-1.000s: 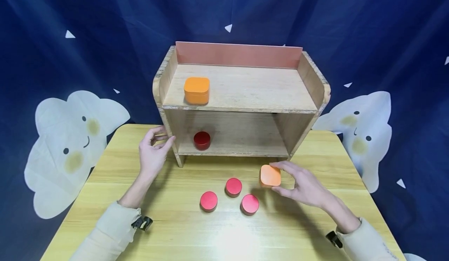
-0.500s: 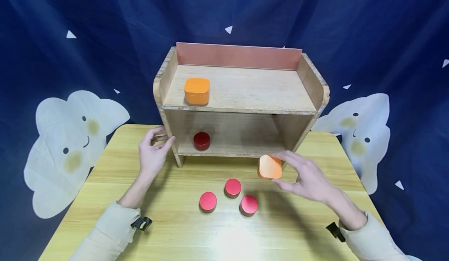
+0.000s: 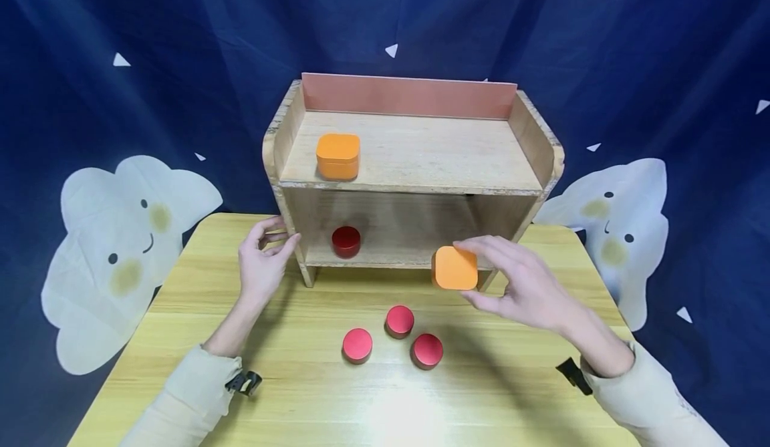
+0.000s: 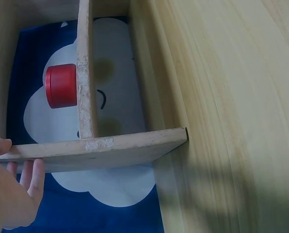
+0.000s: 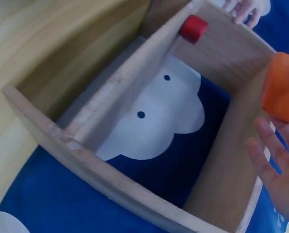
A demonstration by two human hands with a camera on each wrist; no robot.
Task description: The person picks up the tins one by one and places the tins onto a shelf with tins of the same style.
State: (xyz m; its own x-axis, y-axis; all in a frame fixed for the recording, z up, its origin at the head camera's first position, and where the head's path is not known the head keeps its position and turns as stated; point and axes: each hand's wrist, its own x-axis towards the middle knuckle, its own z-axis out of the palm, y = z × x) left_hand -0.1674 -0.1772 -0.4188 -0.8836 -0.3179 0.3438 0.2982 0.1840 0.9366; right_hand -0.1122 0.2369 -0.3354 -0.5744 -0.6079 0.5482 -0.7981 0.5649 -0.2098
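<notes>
Orange box [image 3: 455, 268]: pinched between thumb and fingers of the right hand [image 3: 522, 286], held in the air before the lower right corner of the wooden shelf [image 3: 415, 166]; left hand [image 3: 261, 260], fingers loosely bent, rests against the shelf's left side. Second orange box [image 3: 338, 155] on top level; dark red tin [image 3: 346, 241] on lower level; three red tins [image 3: 390, 339] on the table [image 3: 180, 300].

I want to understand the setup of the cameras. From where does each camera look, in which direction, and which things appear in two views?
Head: from above, forward and down at the wooden shelf and table; both hands and sleeves show.
Left wrist: beside the shelf's side, looking into the lower level; left hand on the panel edge.
Right wrist: beside the shelf's other end, looking through it; right hand holds the orange box.
Shared: the dark red tin appears in all three views.
</notes>
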